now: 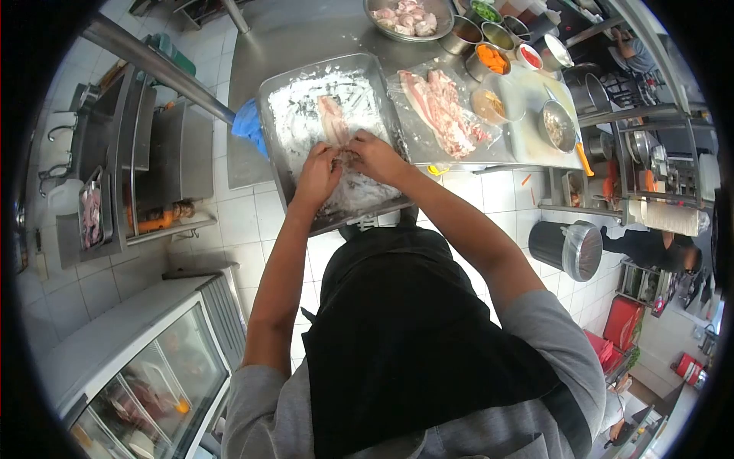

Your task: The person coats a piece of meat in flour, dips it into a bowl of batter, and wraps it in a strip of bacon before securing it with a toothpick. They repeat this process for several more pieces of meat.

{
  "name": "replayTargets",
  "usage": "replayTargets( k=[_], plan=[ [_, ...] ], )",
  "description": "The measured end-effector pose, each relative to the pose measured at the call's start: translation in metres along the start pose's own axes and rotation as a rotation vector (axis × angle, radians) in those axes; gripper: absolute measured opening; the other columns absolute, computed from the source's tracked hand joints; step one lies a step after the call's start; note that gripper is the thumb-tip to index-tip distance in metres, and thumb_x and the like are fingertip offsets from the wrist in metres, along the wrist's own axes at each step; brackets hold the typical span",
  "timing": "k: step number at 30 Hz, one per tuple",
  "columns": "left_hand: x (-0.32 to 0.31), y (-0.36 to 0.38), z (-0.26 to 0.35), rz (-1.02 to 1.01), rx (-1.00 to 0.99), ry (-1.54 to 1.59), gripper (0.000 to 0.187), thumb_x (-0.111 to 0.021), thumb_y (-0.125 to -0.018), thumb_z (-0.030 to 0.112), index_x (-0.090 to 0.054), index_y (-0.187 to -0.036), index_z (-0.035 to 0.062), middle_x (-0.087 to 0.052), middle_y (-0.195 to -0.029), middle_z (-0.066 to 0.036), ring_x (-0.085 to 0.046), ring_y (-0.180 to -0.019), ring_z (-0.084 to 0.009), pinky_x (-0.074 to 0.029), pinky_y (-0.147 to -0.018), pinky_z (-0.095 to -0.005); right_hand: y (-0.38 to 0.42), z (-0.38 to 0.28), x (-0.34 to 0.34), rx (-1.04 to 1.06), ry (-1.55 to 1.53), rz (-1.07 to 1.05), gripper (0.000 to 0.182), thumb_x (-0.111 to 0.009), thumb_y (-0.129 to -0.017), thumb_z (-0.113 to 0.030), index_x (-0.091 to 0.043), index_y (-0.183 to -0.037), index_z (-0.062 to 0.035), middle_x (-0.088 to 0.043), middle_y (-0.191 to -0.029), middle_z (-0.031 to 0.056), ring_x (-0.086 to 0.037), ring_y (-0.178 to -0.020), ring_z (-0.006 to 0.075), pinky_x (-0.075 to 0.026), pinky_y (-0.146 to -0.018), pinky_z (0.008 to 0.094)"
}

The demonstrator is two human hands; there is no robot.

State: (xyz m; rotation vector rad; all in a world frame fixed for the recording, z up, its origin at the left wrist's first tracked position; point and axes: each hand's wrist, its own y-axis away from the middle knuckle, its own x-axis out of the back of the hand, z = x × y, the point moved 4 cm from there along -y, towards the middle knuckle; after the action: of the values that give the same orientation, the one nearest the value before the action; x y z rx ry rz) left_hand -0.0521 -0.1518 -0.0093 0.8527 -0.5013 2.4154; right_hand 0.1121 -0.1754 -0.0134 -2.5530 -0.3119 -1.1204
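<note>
A metal tray [373, 67] coated with white powder lies on the steel counter. In it is a strip of pale pink meat [331, 121], its near end between my hands. My left hand [319, 172] and my right hand [371, 157] almost touch over the tray, fingers bent and pressed together on that near end of the strip. Just below them is a heap of white powder [355, 191]. To the right of the tray, more raw meat strips [443, 111] rest on a clear plastic sheet.
A bowl of meat pieces [413, 19], a container of orange pieces [492, 60] and a metal pan [556, 126] stand on the steel counter [298, 34]. A bin [566, 249] stands on the floor. Another person [650, 246] is at far right; blue plastic [248, 125] lies left of the tray.
</note>
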Motion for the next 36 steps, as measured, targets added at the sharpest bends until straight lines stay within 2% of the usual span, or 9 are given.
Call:
replayTargets(
  k=[7, 11, 16, 17, 19, 25, 27, 30, 36],
  plan=[
    [0.008, 0.004, 0.014, 0.159, -0.053, -0.026, 0.034, -0.065, -0.076, 0.002, -0.063, -0.109, -0.0047, -0.053, -0.112, -0.020, -0.057, -0.100, -0.0406, -0.047, -0.089, -0.0445, -0.014, 0.009, -0.001, -0.037, 0.018, -0.120, 0.027, -0.072, -0.077, -0.013, -0.069, -0.102, -0.0030, -0.063, -0.098, 0.0178, -0.062, -0.098, 0.0373, -0.051, -0.088, 0.0445],
    [0.007, -0.007, 0.007, 0.019, -0.063, -0.005, 0.031, -0.066, -0.075, 0.001, -0.062, -0.105, -0.0041, -0.055, -0.104, -0.019, -0.057, -0.098, -0.0399, -0.047, -0.087, -0.0441, -0.026, 0.007, 0.007, -0.101, 0.057, -0.212, 0.024, -0.071, -0.079, -0.016, -0.070, -0.100, -0.0039, -0.067, -0.095, 0.0189, -0.064, -0.097, 0.0373, -0.051, -0.089, 0.0440],
    [0.008, -0.017, -0.008, -0.053, -0.015, 0.061, 0.031, -0.065, -0.074, 0.000, -0.063, -0.104, -0.0042, -0.055, -0.098, -0.020, -0.058, -0.093, -0.0397, -0.048, -0.083, -0.0440, -0.023, 0.000, 0.018, -0.346, -0.225, -0.177, 0.026, -0.074, -0.079, -0.017, -0.065, -0.099, -0.0037, -0.067, -0.098, 0.0193, -0.063, -0.099, 0.0380, -0.050, -0.090, 0.0442],
    [0.007, -0.020, -0.011, -0.073, -0.006, 0.068, 0.030, -0.064, -0.074, -0.001, -0.063, -0.104, -0.0037, -0.055, -0.099, -0.020, -0.059, -0.091, -0.0394, -0.049, -0.082, -0.0435, -0.020, 0.002, 0.015, -0.348, -0.225, -0.179, 0.026, -0.074, -0.079, -0.017, -0.065, -0.099, -0.0037, -0.067, -0.098, 0.0193, -0.063, -0.099, 0.0380, -0.050, -0.090, 0.0442],
    [0.006, -0.021, -0.012, -0.095, 0.005, 0.075, 0.030, -0.064, -0.075, -0.001, -0.064, -0.104, -0.0033, -0.055, -0.101, -0.020, -0.059, -0.090, -0.0390, -0.049, -0.081, -0.0431, -0.017, -0.005, 0.015, -0.066, -0.047, -0.003, 0.029, -0.075, -0.078, -0.017, -0.064, -0.100, -0.0033, -0.064, -0.103, 0.0185, -0.061, -0.103, 0.0383, -0.050, -0.091, 0.0447],
    [0.009, -0.011, 0.004, -0.010, -0.040, 0.013, 0.034, -0.064, -0.076, -0.001, -0.061, -0.109, -0.0016, -0.053, -0.114, -0.020, -0.060, -0.097, -0.0386, -0.051, -0.083, -0.0438, -0.015, 0.002, 0.007, 0.046, -0.032, -0.011, 0.035, -0.077, -0.073, -0.016, -0.065, -0.103, -0.0010, -0.062, -0.103, 0.0183, -0.060, -0.103, 0.0382, -0.048, -0.094, 0.0458],
    [0.008, -0.007, 0.006, -0.145, 0.148, 0.039, 0.038, -0.066, -0.076, 0.001, -0.056, -0.112, -0.0020, -0.053, -0.116, -0.021, -0.058, -0.104, -0.0408, -0.049, -0.087, -0.0456, -0.013, 0.004, 0.005, 0.052, -0.033, -0.032, 0.035, -0.077, -0.072, -0.017, -0.066, -0.102, -0.0010, -0.063, -0.102, 0.0183, -0.060, -0.103, 0.0382, -0.048, -0.094, 0.0457],
    [0.002, -0.002, 0.008, -0.071, -0.025, -0.079, 0.037, -0.067, -0.076, 0.002, -0.054, -0.111, -0.0021, -0.054, -0.116, -0.021, -0.056, -0.107, -0.0422, -0.047, -0.091, -0.0466, -0.017, 0.006, 0.003, 0.036, -0.020, -0.106, 0.035, -0.077, -0.072, -0.020, -0.066, -0.100, -0.0016, -0.064, -0.101, 0.0182, -0.061, -0.102, 0.0381, -0.048, -0.093, 0.0456],
    [0.005, -0.006, 0.006, -0.046, 0.034, -0.026, 0.038, -0.066, -0.075, 0.001, -0.055, -0.112, 0.0000, -0.056, -0.107, -0.022, -0.054, -0.106, -0.0431, -0.046, -0.093, -0.0491, -0.024, 0.009, 0.001, -0.057, 0.018, -0.180, 0.031, -0.075, -0.075, -0.024, -0.066, -0.098, -0.0040, -0.066, -0.098, 0.0182, -0.063, -0.096, 0.0369, -0.050, -0.087, 0.0459]
  ],
)
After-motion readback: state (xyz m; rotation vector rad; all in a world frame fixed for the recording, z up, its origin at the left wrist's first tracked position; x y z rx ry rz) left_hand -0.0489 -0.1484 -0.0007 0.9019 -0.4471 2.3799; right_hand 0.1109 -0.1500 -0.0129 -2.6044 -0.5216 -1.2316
